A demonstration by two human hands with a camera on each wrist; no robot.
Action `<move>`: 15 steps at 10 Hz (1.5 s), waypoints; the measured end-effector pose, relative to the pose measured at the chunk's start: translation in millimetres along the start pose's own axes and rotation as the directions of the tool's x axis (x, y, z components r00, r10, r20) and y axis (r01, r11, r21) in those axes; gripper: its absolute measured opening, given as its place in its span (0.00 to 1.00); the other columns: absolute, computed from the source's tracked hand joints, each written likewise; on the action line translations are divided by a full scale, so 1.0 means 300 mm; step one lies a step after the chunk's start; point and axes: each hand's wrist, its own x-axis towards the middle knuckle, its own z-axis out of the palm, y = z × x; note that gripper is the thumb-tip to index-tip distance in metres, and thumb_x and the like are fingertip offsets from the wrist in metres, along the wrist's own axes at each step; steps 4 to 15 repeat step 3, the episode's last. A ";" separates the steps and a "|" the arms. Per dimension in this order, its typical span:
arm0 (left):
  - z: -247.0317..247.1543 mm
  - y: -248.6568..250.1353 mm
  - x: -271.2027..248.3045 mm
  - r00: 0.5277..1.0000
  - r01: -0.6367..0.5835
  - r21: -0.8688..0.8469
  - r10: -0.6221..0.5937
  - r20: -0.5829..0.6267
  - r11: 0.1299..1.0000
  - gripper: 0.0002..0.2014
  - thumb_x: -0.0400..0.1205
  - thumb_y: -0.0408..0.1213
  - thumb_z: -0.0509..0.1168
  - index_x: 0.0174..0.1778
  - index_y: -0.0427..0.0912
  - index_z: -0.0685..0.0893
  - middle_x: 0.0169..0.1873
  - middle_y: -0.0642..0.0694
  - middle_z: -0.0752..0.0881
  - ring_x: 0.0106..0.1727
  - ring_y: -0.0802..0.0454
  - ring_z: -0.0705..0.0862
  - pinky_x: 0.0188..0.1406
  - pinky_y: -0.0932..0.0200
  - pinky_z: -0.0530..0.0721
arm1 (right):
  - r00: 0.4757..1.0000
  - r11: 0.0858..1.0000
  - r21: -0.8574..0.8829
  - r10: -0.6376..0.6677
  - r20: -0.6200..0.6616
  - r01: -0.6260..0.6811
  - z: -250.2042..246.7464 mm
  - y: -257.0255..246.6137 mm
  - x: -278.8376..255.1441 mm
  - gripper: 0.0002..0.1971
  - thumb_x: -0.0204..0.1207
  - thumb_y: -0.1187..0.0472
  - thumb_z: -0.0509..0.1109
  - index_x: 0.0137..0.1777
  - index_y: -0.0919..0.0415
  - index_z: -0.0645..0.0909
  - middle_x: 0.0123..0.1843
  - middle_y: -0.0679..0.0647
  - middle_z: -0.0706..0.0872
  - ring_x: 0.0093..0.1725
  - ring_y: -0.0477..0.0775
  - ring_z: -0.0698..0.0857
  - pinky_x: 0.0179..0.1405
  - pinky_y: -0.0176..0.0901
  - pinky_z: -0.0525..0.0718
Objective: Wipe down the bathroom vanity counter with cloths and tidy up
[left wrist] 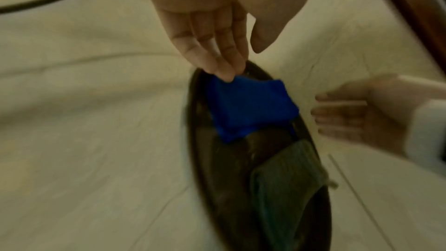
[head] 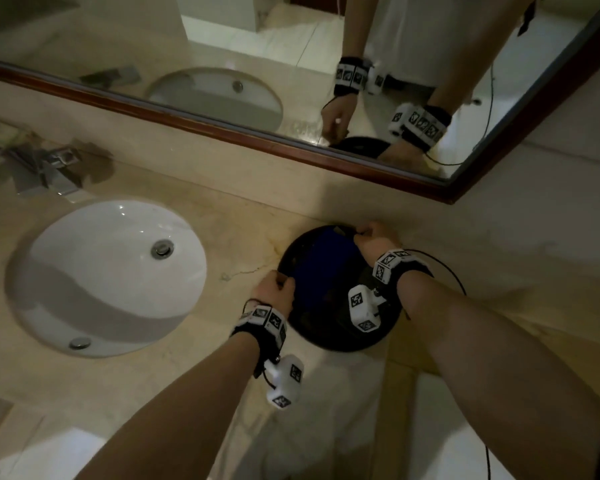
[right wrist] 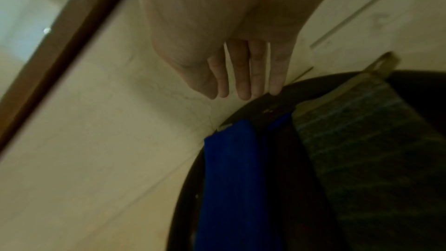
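Blue cloth (left wrist: 251, 108) lies in black tray (left wrist: 200, 140), left hand's (left wrist: 205, 31) straight fingertips (left wrist: 225, 75) touching it.

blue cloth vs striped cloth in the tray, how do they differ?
Colour: the blue cloth is plain bright blue; the striped cloth is dull grey-green with faint lines.
Place: the blue cloth lies at the sink side of the black tray; the striped cloth lies at the other side.
Contact: the left hand touches a corner of the blue cloth; no hand touches the striped cloth.
Shared: both are folded and lie in the same tray.
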 end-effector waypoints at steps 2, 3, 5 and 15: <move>-0.143 0.314 0.003 0.970 0.234 -0.526 -0.163 0.179 0.817 0.21 0.86 0.52 0.56 0.55 0.36 0.82 0.46 0.42 0.86 0.48 0.42 0.84 0.50 0.47 0.82 | 0.966 0.839 0.499 0.259 -0.014 -0.218 -0.063 0.074 -0.087 0.16 0.68 0.51 0.68 0.45 0.65 0.85 0.50 0.61 0.89 0.52 0.67 0.86 0.58 0.60 0.83; -0.178 0.403 -0.019 0.986 0.146 -0.551 -0.074 0.151 0.821 0.24 0.86 0.54 0.56 0.63 0.37 0.81 0.56 0.42 0.85 0.59 0.42 0.82 0.63 0.43 0.79 | 0.961 0.790 0.562 0.272 0.039 -0.246 -0.114 0.092 -0.116 0.22 0.76 0.52 0.65 0.64 0.67 0.80 0.64 0.64 0.84 0.64 0.66 0.83 0.65 0.61 0.81; -0.178 0.403 -0.019 0.986 0.146 -0.551 -0.074 0.151 0.821 0.24 0.86 0.54 0.56 0.63 0.37 0.81 0.56 0.42 0.85 0.59 0.42 0.82 0.63 0.43 0.79 | 0.961 0.790 0.562 0.272 0.039 -0.246 -0.114 0.092 -0.116 0.22 0.76 0.52 0.65 0.64 0.67 0.80 0.64 0.64 0.84 0.64 0.66 0.83 0.65 0.61 0.81; -0.178 0.403 -0.019 0.986 0.146 -0.551 -0.074 0.151 0.821 0.24 0.86 0.54 0.56 0.63 0.37 0.81 0.56 0.42 0.85 0.59 0.42 0.82 0.63 0.43 0.79 | 0.961 0.790 0.562 0.272 0.039 -0.246 -0.114 0.092 -0.116 0.22 0.76 0.52 0.65 0.64 0.67 0.80 0.64 0.64 0.84 0.64 0.66 0.83 0.65 0.61 0.81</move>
